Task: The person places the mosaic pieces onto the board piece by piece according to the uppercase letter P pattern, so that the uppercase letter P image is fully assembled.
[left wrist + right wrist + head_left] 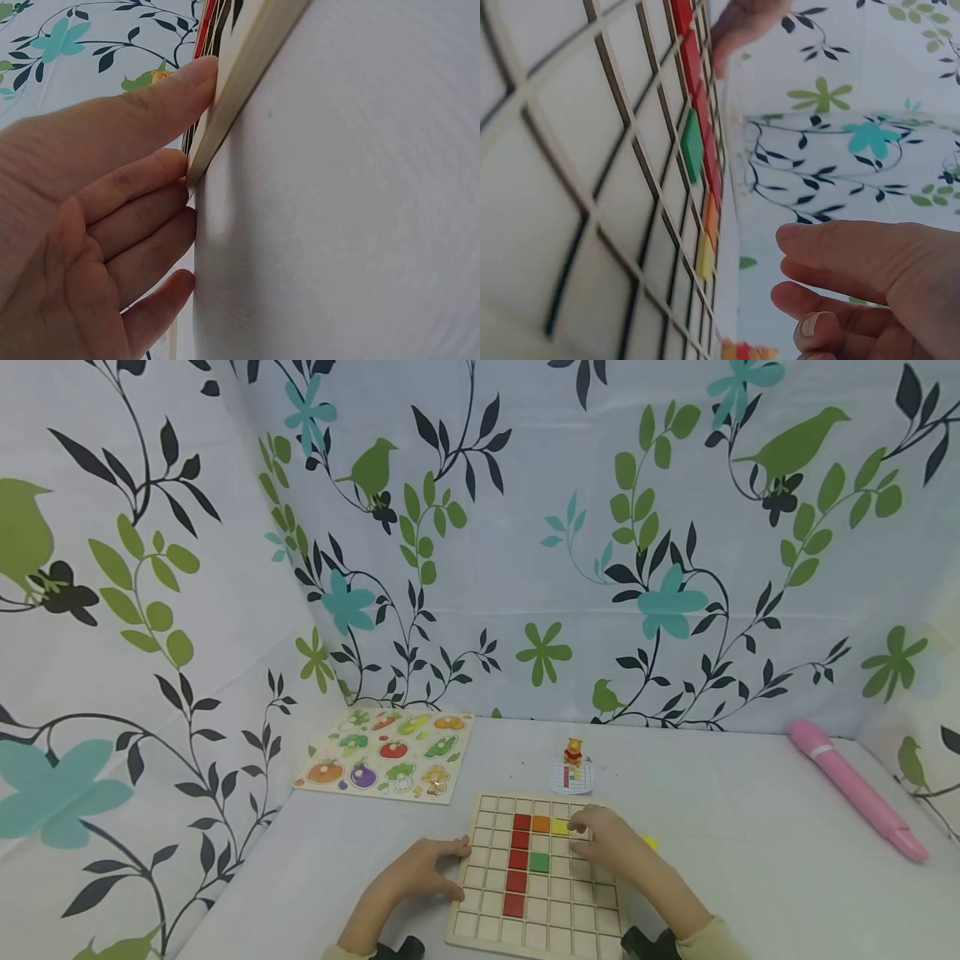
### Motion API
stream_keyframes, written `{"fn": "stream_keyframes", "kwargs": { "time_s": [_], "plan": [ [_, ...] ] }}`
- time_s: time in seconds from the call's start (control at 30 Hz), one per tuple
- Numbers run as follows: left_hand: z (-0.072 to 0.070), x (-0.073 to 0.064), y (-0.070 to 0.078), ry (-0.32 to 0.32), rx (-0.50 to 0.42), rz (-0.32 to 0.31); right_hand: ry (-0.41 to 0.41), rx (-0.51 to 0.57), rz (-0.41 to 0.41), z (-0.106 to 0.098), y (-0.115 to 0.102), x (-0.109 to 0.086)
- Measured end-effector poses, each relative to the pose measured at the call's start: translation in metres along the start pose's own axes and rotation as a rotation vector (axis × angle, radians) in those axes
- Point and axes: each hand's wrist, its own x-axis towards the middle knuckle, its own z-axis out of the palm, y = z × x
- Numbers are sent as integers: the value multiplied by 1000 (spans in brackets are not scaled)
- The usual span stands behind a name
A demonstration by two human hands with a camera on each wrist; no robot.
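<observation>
A wooden grid board [547, 935] lies on the white table, its square cells framed by thin strips. Red tiles [516, 882] fill a column. Beside the top one lie an orange tile [541, 824] and a yellow tile [559, 827]; a green tile [539, 862] sits lower. My left hand [426, 870] touches the board's left edge, thumb and fingers spread along it. Above the upper right cells, next to the yellow tile, hovers my right hand [606, 839]. Its fingers [832, 259] are loosely bent, apart from the board, with nothing visible between them.
A bear figurine [573, 752] stands behind a small printed card [572, 778], beyond the board. A vegetable picture board [442, 789] lies back left, a pink pen-shaped object [858, 789] far right. Something yellow [650, 842] shows behind my right forearm. Patterned cloth [495, 585] hangs behind.
</observation>
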Motion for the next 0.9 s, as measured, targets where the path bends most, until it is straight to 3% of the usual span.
{"fn": "stream_keyframes", "kwargs": {
  "time_s": [0.27,0.53,0.9],
  "plan": [
    [1,-1,-2,3,-5,10,113,-57,155,-28,18,-17],
    [1,-2,-3,4,-10,8,160,-92,211,-43,41,-34],
    [-1,-1,-2,-8,-10,6,41,-70,307,-42,58,-56]
  ]
}}
